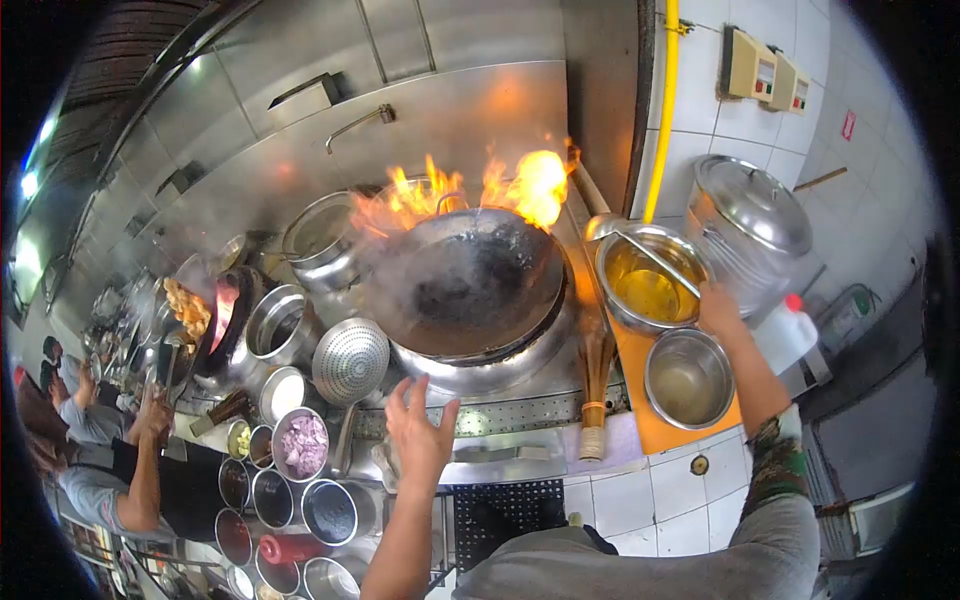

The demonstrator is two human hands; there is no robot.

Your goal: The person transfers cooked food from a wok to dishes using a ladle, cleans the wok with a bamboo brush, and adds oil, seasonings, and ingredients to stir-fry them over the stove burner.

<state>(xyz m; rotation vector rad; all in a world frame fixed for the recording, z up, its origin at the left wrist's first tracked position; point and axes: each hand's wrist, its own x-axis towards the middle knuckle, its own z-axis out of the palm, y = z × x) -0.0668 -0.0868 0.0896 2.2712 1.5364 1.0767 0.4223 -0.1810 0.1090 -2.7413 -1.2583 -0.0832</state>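
Observation:
My right hand (718, 310) is closed around the handle of a metal ladle (655, 258). The ladle lies across a steel pot of yellow oil (648, 285), its bowl beyond the pot's far left rim. My left hand (420, 432) is raised with fingers spread and holds nothing, in front of the stove edge. Ahead of it a large dark wok (470, 275) sits tilted on the burner, smoking inside. Tall flames (540, 190) rise behind its far rim. A perforated strainer (350, 358) rests left of the wok, its handle pointing towards me.
A bamboo brush (594, 395) lies right of the burner. An empty steel bowl (688, 380) and a lidded stockpot (755, 215) stand at the right. Several seasoning pots surround a bowl of chopped onion (302, 445) at lower left. Another person (110, 480) cooks at a wok farther left.

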